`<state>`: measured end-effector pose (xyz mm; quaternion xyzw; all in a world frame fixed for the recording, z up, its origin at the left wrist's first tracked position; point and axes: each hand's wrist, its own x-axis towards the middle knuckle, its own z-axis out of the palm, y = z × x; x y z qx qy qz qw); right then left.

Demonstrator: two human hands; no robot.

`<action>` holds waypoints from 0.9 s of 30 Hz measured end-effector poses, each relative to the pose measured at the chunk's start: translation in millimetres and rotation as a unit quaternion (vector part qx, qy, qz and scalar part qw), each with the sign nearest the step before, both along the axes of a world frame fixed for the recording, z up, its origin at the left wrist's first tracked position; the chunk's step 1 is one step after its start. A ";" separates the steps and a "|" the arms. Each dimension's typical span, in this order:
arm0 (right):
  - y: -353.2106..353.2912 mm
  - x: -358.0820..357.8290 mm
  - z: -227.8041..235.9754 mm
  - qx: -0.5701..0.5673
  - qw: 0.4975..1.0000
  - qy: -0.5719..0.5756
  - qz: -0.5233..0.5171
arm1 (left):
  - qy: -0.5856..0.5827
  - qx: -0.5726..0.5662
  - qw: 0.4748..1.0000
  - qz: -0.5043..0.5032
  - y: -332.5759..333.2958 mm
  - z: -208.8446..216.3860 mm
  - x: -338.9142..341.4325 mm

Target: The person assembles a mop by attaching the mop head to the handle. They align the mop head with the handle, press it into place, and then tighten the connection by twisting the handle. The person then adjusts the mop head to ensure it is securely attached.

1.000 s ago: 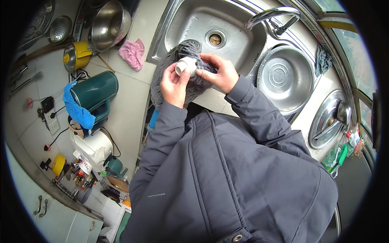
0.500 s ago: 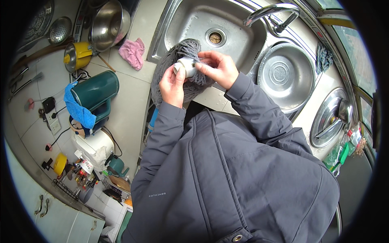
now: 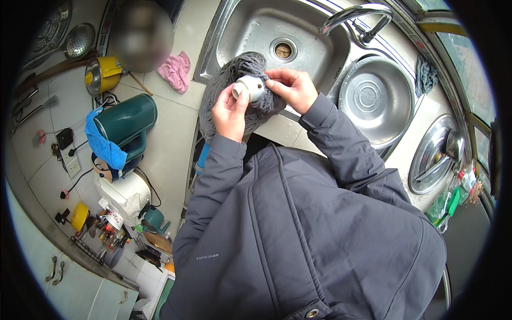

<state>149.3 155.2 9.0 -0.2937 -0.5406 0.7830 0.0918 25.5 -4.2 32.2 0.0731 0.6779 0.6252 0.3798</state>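
Observation:
A grey string mop head (image 3: 216, 96) hangs in front of me at the sink's near left corner, its thick strands bunched around a white plastic socket (image 3: 254, 88). The socket's open round end points toward me, and a small dark hole shows in its side. My left hand (image 3: 230, 116) is closed on the socket's narrow end, thumb on top. At the socket's wide end my right hand (image 3: 295, 90) pinches the grey strands between thumb and fingers. The far side of the socket is hidden in the strands.
Beyond the mop head lies a steel sink (image 3: 229, 40) under a chrome faucet (image 3: 360, 21). A metal basin (image 3: 373, 101) stands to the right, near a round pot lid (image 3: 434, 154). On the left counter are a pink cloth (image 3: 174, 71), a yellow pot (image 3: 104, 73) and a green kettle (image 3: 128, 120).
The socket has turned slightly, so its side hole shows more plainly. Both hands have shifted a little to the right, and the right fingers sit farther onto the strands.

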 end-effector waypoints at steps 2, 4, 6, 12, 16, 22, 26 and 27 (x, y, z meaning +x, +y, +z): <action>1.5 0.8 0.0 -0.003 1.000 -0.008 0.006 | 0.008 -0.001 1.000 -0.004 -0.2 0.6 1.2; 2.3 1.0 0.0 -0.016 1.000 -0.001 0.001 | 0.010 0.002 1.000 -0.003 -0.1 0.8 2.0; 2.5 1.3 -0.1 -0.025 1.000 0.000 -0.001 | 0.006 0.009 1.000 0.000 0.1 0.8 2.4; 2.3 2.7 -0.9 -0.041 0.999 -0.002 -0.006 | -0.003 -0.005 1.000 0.004 2.3 2.6 3.8; 1.9 3.7 -2.1 -0.047 0.999 0.000 -0.004 | 0.054 0.006 0.999 -0.008 4.3 5.0 5.8; -1.0 5.0 -5.3 -0.053 0.998 0.006 -0.014 | 0.126 -0.024 0.991 -0.025 5.6 4.4 6.1; -1.0 5.6 -8.0 -0.043 0.999 -0.001 -0.012 | 0.151 -0.040 0.987 -0.037 4.7 3.0 5.7; -0.8 5.8 -8.5 -0.045 0.999 0.003 -0.010 | 0.152 -0.041 0.987 -0.038 4.5 2.8 5.6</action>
